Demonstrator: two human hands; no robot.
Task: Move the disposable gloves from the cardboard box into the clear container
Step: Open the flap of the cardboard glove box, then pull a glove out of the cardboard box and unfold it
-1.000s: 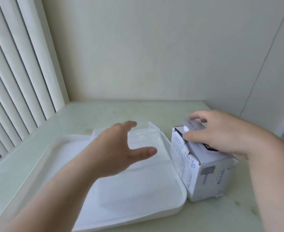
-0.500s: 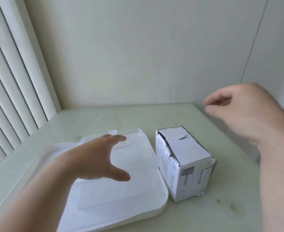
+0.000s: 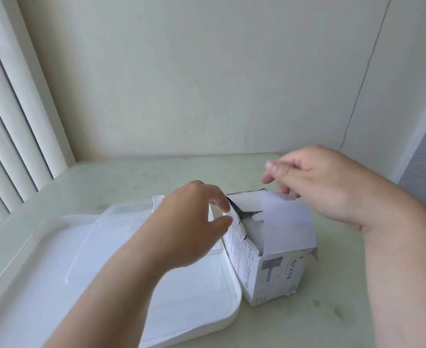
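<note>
- Nearest us, the white tray (image 3: 44,247) lies on the table (image 3: 131,177), and the clear container (image 3: 121,217) sits in it, open-topped and apparently empty, ready to take the gloves.
- Just right of the tray stands the box (image 3: 274,270), touching the tray's edge, so the carry across would be short.
- Left hand (image 3: 187,222) is at the box's torn left wall, thumb and fingers slightly apart and pinching that edge, probably to steady it.
- Right hand (image 3: 314,182) is over the far end, fingers loosely curled on the top flap (image 3: 284,222), lifting it to open the top.
- Gloves: pale stuff shows in the gap under the flap, likely them, but I can't be sure.
</note>
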